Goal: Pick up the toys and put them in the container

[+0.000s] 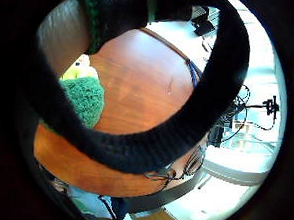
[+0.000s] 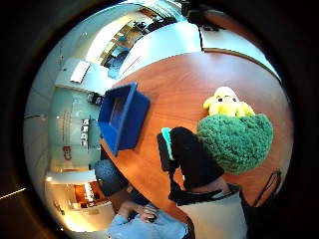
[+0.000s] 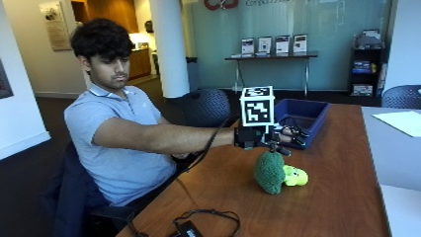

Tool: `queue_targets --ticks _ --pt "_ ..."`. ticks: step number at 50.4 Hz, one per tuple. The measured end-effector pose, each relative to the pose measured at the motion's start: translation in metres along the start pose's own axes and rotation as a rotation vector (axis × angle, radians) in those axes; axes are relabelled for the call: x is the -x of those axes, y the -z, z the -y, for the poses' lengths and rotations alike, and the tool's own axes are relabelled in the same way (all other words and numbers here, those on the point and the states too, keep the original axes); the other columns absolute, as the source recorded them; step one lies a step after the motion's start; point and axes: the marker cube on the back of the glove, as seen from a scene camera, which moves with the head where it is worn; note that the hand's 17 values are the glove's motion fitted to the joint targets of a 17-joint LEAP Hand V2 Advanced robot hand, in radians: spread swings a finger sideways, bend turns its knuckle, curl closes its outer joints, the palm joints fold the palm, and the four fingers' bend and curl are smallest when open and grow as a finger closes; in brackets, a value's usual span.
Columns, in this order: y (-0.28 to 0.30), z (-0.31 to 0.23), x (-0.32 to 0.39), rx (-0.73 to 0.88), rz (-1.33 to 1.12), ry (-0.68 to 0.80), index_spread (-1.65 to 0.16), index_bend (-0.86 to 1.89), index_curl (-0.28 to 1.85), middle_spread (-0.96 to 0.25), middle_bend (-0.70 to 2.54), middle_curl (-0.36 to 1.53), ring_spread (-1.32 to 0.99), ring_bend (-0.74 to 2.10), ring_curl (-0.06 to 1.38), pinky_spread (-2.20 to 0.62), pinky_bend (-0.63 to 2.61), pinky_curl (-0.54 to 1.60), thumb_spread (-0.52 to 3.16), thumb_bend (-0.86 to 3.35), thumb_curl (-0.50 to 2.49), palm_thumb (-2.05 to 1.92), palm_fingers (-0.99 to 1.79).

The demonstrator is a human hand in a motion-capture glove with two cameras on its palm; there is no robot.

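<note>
A green broccoli-shaped plush (image 3: 268, 173) lies on the wooden table (image 3: 335, 202) with a small yellow plush (image 3: 297, 176) tucked against its right side. My gloved right hand (image 3: 284, 138) hovers just above the green plush, fingers loosely curled and holding nothing. Behind the hand stands the blue container (image 3: 315, 112), open at the top. In the thumb side palm view the green plush (image 2: 237, 142) and the yellow plush (image 2: 227, 102) lie close beside my thumb, and the blue container (image 2: 133, 127) sits further off on the table. The green plush (image 1: 85, 98) also shows in the little finger side palm view.
A black cable and a small black device (image 3: 190, 226) lie near the table's front edge. A white sheet (image 3: 401, 121) rests at the far right, beside a pale tabletop (image 3: 402, 207). A dark office chair (image 3: 207, 106) stands behind my arm.
</note>
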Motion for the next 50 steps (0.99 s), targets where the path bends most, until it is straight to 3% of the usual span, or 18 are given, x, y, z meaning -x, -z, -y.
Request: queue_targets --ticks 10,25,28,33,35,37,39,43,45,46,50 --pt "0.001 0.002 0.000 -0.001 -0.008 -0.005 -0.28 0.21 0.13 -0.02 0.14 0.05 -0.02 0.19 0.04 0.07 0.77 0.23 1.00 -0.01 0.08 -0.01 -0.01" --pt "0.008 0.000 0.002 0.010 -0.001 -0.008 -0.33 0.21 0.22 -0.03 0.15 0.12 -0.02 0.20 0.10 0.08 0.82 0.27 1.29 -0.02 0.16 -0.03 -0.05" --pt "-0.003 0.000 0.004 0.107 0.016 -0.060 -0.34 0.20 0.23 -0.03 0.15 0.13 -0.02 0.20 0.11 0.08 0.82 0.28 1.31 -0.02 0.17 -0.03 -0.05" --pt "-0.059 -0.005 0.013 0.460 -0.017 -0.163 -0.35 0.18 0.25 -0.03 0.11 0.14 -0.01 0.17 0.11 0.10 0.93 0.31 1.31 -0.03 0.19 -0.03 -0.09" --pt "-0.084 -0.007 0.017 0.528 -0.030 -0.151 -0.35 0.17 0.25 -0.03 0.11 0.14 -0.01 0.14 0.11 0.10 0.98 0.32 1.32 -0.01 0.20 0.00 -0.13" --pt "-0.099 -0.006 0.020 0.484 0.007 -0.112 -0.35 0.14 0.25 -0.02 0.10 0.14 0.00 0.14 0.11 0.10 1.04 0.34 1.35 0.02 0.22 0.05 -0.16" --pt "-0.104 -0.003 0.025 0.338 0.037 -0.072 -0.35 0.11 0.23 0.00 0.08 0.13 0.00 0.17 0.12 0.07 1.13 0.37 1.45 0.08 0.23 0.13 -0.16" --pt "-0.095 0.003 0.026 0.045 -0.028 -0.002 -0.34 0.20 0.25 0.05 0.13 0.11 -0.02 0.50 0.19 -0.04 1.16 0.36 1.62 0.22 0.28 0.33 0.31" --pt "-0.090 0.005 0.027 0.004 -0.037 0.024 -0.32 0.21 0.24 0.05 0.18 0.12 -0.06 0.64 0.20 -0.10 1.15 0.34 1.62 0.28 0.32 0.44 0.59" --pt "-0.087 0.006 0.027 -0.001 -0.027 0.029 -0.30 0.18 0.24 0.04 0.30 0.15 -0.08 0.77 0.23 -0.14 1.14 0.34 1.60 0.32 0.35 0.52 0.87" --pt "-0.069 0.014 0.037 -0.014 0.038 0.033 -0.27 0.12 0.22 0.04 0.39 0.19 -0.13 0.91 0.30 -0.23 1.10 0.34 1.59 0.40 0.40 0.67 1.00"
